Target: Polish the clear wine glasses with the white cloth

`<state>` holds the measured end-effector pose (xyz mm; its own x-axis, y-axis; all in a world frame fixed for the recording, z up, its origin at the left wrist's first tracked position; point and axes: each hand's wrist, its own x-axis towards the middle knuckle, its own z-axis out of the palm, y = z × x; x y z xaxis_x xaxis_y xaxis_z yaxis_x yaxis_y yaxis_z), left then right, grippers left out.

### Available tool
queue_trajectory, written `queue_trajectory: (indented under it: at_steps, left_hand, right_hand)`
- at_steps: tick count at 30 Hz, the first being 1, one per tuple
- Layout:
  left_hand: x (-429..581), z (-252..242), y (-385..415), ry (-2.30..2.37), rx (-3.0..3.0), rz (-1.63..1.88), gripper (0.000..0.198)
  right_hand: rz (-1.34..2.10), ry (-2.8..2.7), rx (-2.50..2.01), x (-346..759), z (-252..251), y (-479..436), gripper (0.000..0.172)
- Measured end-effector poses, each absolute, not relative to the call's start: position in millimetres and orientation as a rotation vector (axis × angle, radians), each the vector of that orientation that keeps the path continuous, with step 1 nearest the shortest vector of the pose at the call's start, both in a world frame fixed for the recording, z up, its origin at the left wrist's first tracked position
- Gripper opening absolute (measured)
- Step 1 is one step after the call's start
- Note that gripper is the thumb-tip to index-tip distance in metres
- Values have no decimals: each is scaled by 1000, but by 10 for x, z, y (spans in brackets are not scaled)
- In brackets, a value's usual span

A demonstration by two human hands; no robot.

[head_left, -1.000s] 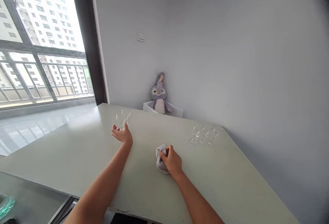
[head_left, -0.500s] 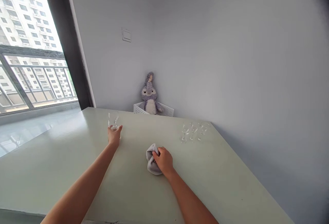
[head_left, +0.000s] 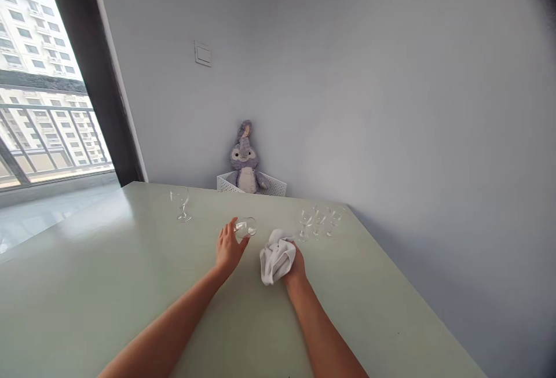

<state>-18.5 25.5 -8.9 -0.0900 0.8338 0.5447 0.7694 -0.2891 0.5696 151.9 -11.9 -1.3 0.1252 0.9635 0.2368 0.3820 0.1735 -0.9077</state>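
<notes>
My left hand [head_left: 228, 248] is closed around a small clear stemmed glass [head_left: 245, 227], held tilted just above the pale green table [head_left: 130, 285]. My right hand [head_left: 294, 267] grips a crumpled white-grey cloth [head_left: 275, 257], lifted close to the right of that glass. Another clear stemmed glass [head_left: 180, 202] stands upright alone to the far left. A group of three small stemmed glasses [head_left: 319, 221] stands beyond my right hand, near the wall.
A grey plush rabbit [head_left: 244, 161] sits in a white perforated basket [head_left: 273, 184] behind the table's far edge, against the wall. A window with a dark frame [head_left: 93, 77] lies to the left. The wall runs along the table's right side.
My left hand took a glass from the far left and brought it rightward toward the cloth. My right hand lifted the cloth off the table. The view turned right.
</notes>
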Motion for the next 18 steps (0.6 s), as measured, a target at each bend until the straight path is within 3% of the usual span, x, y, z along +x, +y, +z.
queue_trajectory:
  at_steps: [4,12,18]
  left_hand:
    - [-215,-170,188,1811,2206,1246,51]
    - [-182,-125,76,1781,2419,1107,44]
    - [-113,-51,-43,1496,2720,965,44]
  right_hand:
    - [828,-1079,-1194,1460,120,-278,26]
    - [1253,-1412,-998,1149,113,-460,47]
    - [1540,-1223,-1055,1329,20,-323,39]
